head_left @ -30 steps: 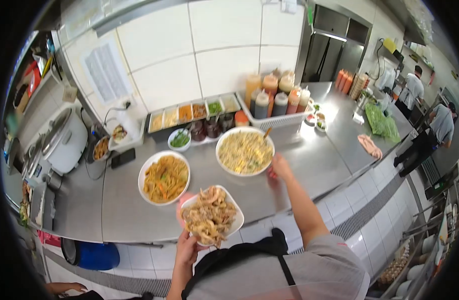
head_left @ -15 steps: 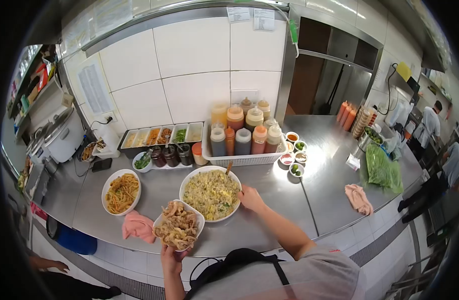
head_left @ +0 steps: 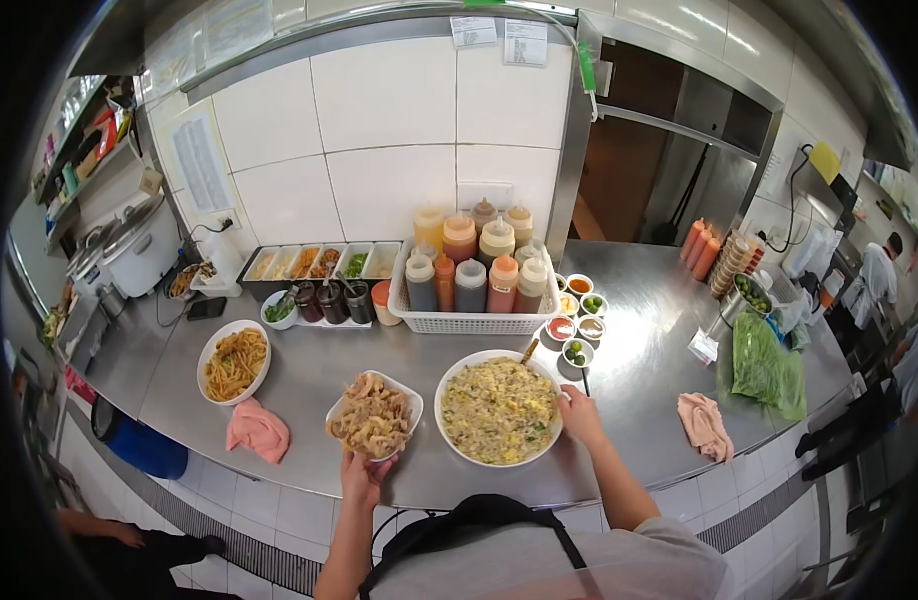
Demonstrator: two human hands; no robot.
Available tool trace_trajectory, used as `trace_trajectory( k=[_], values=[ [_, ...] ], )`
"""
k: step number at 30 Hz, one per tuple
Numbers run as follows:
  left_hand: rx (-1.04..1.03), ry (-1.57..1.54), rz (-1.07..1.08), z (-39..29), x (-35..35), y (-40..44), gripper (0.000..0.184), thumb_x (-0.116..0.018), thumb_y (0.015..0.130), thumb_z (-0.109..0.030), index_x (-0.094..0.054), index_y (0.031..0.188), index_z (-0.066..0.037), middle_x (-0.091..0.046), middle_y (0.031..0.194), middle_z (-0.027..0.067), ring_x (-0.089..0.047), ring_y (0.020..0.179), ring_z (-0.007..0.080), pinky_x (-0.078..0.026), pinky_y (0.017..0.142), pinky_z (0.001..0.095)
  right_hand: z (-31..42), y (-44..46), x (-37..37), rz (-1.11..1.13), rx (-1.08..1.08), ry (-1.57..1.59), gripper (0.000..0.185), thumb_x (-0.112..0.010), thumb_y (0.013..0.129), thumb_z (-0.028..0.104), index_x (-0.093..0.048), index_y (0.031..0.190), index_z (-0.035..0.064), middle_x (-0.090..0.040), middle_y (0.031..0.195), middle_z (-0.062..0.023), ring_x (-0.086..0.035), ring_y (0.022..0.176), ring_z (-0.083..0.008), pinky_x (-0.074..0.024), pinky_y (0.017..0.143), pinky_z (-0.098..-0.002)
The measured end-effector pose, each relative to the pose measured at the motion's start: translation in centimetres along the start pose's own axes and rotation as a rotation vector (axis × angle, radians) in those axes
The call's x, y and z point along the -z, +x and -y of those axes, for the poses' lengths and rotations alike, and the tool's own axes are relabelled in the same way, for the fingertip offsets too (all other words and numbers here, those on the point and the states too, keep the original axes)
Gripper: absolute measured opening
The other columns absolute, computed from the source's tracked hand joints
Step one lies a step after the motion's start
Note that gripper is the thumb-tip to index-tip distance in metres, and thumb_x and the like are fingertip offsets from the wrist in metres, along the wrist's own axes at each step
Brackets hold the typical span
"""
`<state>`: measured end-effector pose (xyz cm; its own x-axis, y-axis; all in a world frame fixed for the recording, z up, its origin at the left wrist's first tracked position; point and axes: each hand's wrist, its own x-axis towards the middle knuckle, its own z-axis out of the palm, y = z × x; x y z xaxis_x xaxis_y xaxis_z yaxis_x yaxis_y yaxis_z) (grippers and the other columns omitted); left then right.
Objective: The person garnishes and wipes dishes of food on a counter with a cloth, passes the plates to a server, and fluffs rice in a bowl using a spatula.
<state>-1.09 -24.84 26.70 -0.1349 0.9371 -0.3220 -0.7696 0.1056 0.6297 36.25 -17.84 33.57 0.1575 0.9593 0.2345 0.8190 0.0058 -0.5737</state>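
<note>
My left hand [head_left: 362, 480] is closed on the underside of a white squarish bowl [head_left: 416, 405], holding it at the counter's front edge. Browned fried pieces [head_left: 372, 415], perhaps meat, are heaped in it. To its right is a large round white bowl [head_left: 440, 408] full of fried rice [head_left: 501, 410] with yellow egg bits. The fingers of my right hand [head_left: 581, 414] grip this bowl's right rim. A brown utensil handle [head_left: 530, 350] sticks up at the rice's far edge. Whether the rice bowl rests fully on the counter, I cannot tell.
A bowl of noodles [head_left: 268, 372] and a pink cloth [head_left: 259, 431] lie left. Behind stand a white basket [head_left: 469, 323] of sauce bottles, topping trays [head_left: 324, 265] and small sauce cups [head_left: 577, 353]. Rightward are another cloth [head_left: 706, 427] and bagged greens [head_left: 766, 370]. A co-worker [head_left: 872, 280] stands far right.
The rice bowl has slid right and toward me with my right hand on its rim. The bowl of fried pieces has shifted slightly right and away from me, leaving a gap between the bowls.
</note>
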Motion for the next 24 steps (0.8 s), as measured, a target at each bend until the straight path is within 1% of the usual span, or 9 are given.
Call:
trace_trajectory(
  k=[3, 4, 5, 8, 11, 14, 18, 23, 24],
  values=[
    [0.013, -0.02, 0.006, 2.3, -1.2, 2.4, 0.039, -0.04, 0.082, -0.003, -0.034, 0.12, -0.01, -0.056, 0.102, 0.0133, -0.062, 0.081, 0.0281, -0.057, 0.062, 0.0308, -2.5, 0.9, 0.4, -0.042, -0.059, -0.028, 0.026, -0.049, 0.08, 0.022, -0.061, 0.093, 0.0018, -0.061, 0.079, -0.022, -0.06, 0.075, -0.0352, -0.0481, 0.069, -0.0394],
    [0.026, -0.042, 0.006, 0.5, -1.5, 1.1, 0.04, -0.04, 0.082, -0.002, -0.034, 0.12, -0.011, -0.056, 0.102, 0.0131, -0.062, 0.082, 0.0278, -0.057, 0.063, 0.0309, -0.3, -0.4, 1.7, -0.041, -0.097, -0.038, 0.026, -0.05, 0.08, 0.022, -0.062, 0.09, 0.0016, -0.061, 0.078, -0.0219, -0.06, 0.075, -0.035, -0.0481, 0.069, -0.0391],
    [0.038, -0.054, 0.03, 1.1, -2.1, 1.7, 0.041, -0.04, 0.082, -0.002, -0.033, 0.121, -0.012, -0.056, 0.103, 0.013, -0.062, 0.081, 0.0267, -0.056, 0.063, 0.0295, -0.9, -0.1, 1.8, -0.031, -0.174, 0.068, 0.026, -0.05, 0.08, 0.023, -0.063, 0.085, 0.0014, -0.061, 0.078, -0.0206, -0.06, 0.076, -0.0341, -0.0477, 0.068, -0.0388],
    [-0.033, -0.023, 0.091, 2.2, -3.9, 2.3, 0.038, -0.045, 0.086, -0.009, -0.033, 0.121, -0.011, -0.055, 0.106, 0.0132, -0.061, 0.087, 0.0273, -0.055, 0.068, 0.0312, -1.8, 0.2, 1.9, -0.126, 0.0, -0.022, 0.025, -0.05, 0.081, 0.023, -0.063, 0.085, 0.0017, -0.062, 0.073, -0.0183, -0.061, 0.067, -0.033, -0.0477, 0.063, -0.0383],
    [-0.009, -0.038, 0.119, 1.8, -4.2, 2.4, 0.038, -0.045, 0.087, -0.01, -0.031, 0.122, -0.013, -0.054, 0.108, 0.0124, -0.06, 0.09, 0.0269, -0.055, 0.071, 0.0311, -0.8, 0.1, 2.4, -0.136, 0.057, -0.069, 0.025, -0.05, 0.081, 0.022, -0.063, 0.085, 0.002, -0.061, 0.069, -0.0172, -0.06, 0.058, -0.0319, -0.0476, 0.059, -0.0377],
    [0.012, -0.066, 0.152, 3.2, -4.3, 3.5, 0.039, -0.045, 0.087, -0.008, -0.031, 0.122, -0.015, -0.054, 0.107, 0.0126, -0.06, 0.089, 0.0264, -0.055, 0.07, 0.03, -1.2, 1.2, 2.5, -0.081, 0.006, -0.077, 0.025, -0.05, 0.082, 0.023, -0.064, 0.085, 0.0023, -0.061, 0.066, -0.017, -0.059, 0.051, -0.0297, -0.0478, 0.056, -0.0361],
    [0.059, -0.076, 0.165, 4.3, -5.1, 4.1, 0.051, -0.052, 0.085, -0.011, -0.021, 0.125, -0.021, -0.055, 0.102, 0.0146, -0.062, 0.081, 0.0256, -0.054, 0.063, 0.0267, -2.2, 3.3, 2.1, -0.013, -0.01, -0.089, 0.023, -0.051, 0.081, 0.022, -0.064, 0.085, 0.0024, -0.061, 0.064, -0.0158, -0.059, 0.05, -0.0256, -0.048, 0.053, -0.0339],
    [0.128, 0.066, 0.15, 4.6, -5.9, 3.5, 0.061, -0.056, 0.084, -0.014, -0.015, 0.128, -0.023, -0.056, 0.098, 0.0149, -0.061, 0.08, 0.0245, -0.052, 0.063, 0.0275, -2.8, 4.6, 1.3, -0.135, 0.082, -0.06, 0.021, -0.056, 0.079, 0.021, -0.064, 0.088, 0.0026, -0.062, 0.064, -0.0145, -0.058, 0.046, -0.023, -0.0477, 0.051, -0.0323],
    [0.133, 0.073, 0.135, 4.2, -6.2, 3.1, 0.062, -0.056, 0.084, -0.015, -0.014, 0.129, -0.023, -0.057, 0.095, 0.0135, -0.061, 0.078, 0.0229, -0.052, 0.062, 0.027, -2.5, 4.5, 1.5, -0.145, 0.037, -0.012, 0.021, -0.057, 0.079, 0.021, -0.064, 0.087, 0.0025, -0.062, 0.065, -0.0146, -0.059, 0.048, -0.0228, -0.0477, 0.051, -0.0322]
  ],
)
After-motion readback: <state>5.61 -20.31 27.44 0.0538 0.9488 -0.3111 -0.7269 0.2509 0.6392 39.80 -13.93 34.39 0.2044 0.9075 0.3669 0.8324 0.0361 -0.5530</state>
